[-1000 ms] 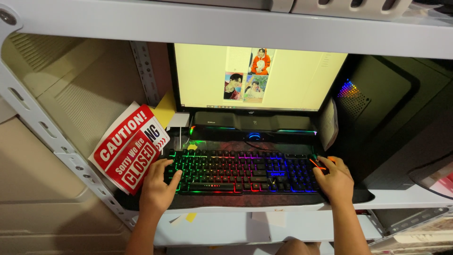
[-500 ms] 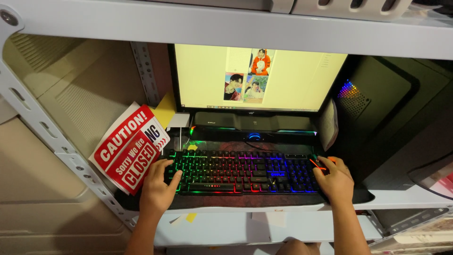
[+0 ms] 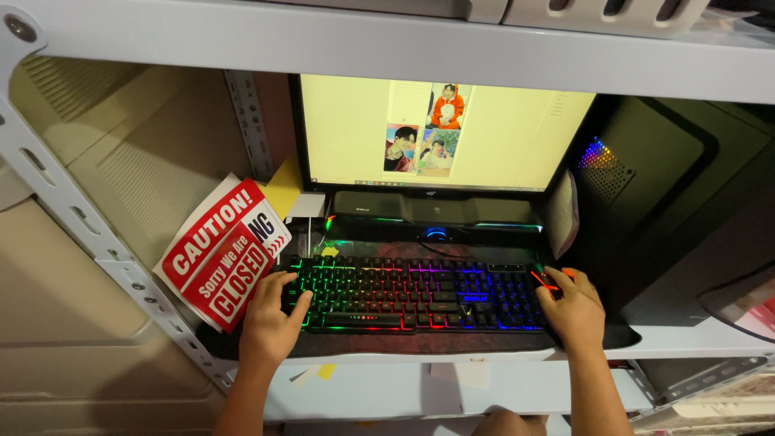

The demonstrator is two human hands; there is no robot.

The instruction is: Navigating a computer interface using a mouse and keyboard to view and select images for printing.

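Left hand rests flat with loose fingers on the keyboard's left end. Right hand cups a black-and-red mouse beside it. Keyboard's black with rainbow-lit keys, sitting on the shelf right under the monitor.

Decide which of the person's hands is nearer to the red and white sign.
Left. The left hand rests on the keyboard's left end, right beside the red and white sign. The right hand sits at the keyboard's far right end, well away from it.
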